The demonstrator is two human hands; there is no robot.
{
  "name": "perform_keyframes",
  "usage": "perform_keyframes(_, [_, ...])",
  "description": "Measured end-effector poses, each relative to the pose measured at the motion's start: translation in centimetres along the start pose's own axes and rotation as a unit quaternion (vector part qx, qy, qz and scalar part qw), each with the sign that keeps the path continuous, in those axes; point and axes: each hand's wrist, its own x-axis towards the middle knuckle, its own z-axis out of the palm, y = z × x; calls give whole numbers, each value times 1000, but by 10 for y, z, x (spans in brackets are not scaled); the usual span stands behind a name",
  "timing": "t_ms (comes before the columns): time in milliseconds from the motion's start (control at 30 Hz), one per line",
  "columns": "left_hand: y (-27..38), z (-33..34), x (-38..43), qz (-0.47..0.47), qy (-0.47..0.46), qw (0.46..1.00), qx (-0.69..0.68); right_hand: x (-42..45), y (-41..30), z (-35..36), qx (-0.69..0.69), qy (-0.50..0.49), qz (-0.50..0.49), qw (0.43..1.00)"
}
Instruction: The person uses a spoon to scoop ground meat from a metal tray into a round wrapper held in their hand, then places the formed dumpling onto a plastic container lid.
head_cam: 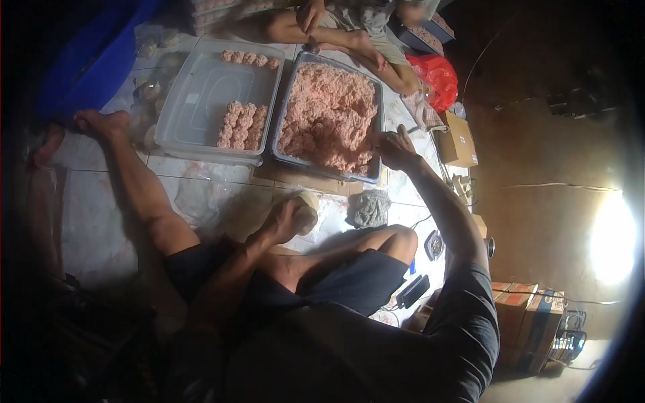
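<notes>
My left hand (282, 221) is closed around a round beige object (307, 200) above the tiled floor, in front of my bent leg. What this object is I cannot tell. Beyond it stands a grey plastic tub (322, 171) heaped with pink minced meat (327, 111). My right hand (399, 149) is at the tub's right wall, its fingertips partly hidden; whether it grips something is unclear. A translucent plastic tray (201, 111) sits left of the tub. Rows of meatballs (242, 123) lie in its near right part, and another row (250, 59) lines its far side.
Another person (347, 35) sits cross-legged beyond the tub, a hand (311, 15) above their leg. A grey cloth (373, 208) lies near my knee. At right are a red plastic bag (436, 80), a cardboard box (458, 140) and cables. A blue container (90, 60) stands far left.
</notes>
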Motion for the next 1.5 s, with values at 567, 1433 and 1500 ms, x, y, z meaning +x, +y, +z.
perform_keyframes(567, [111, -12, 35, -43, -12, 709, -704, -111, -209, -36, 502, 394, 150, 755])
perform_keyframes(1433, [80, -41, -11, -232, -27, 654, -720, -107, -184, -39, 421, 186, -96, 882])
perform_keyframes(1500, [65, -40, -16, -186, 7, 650, -737, -113, -192, -41, 409, 183, -29, 893])
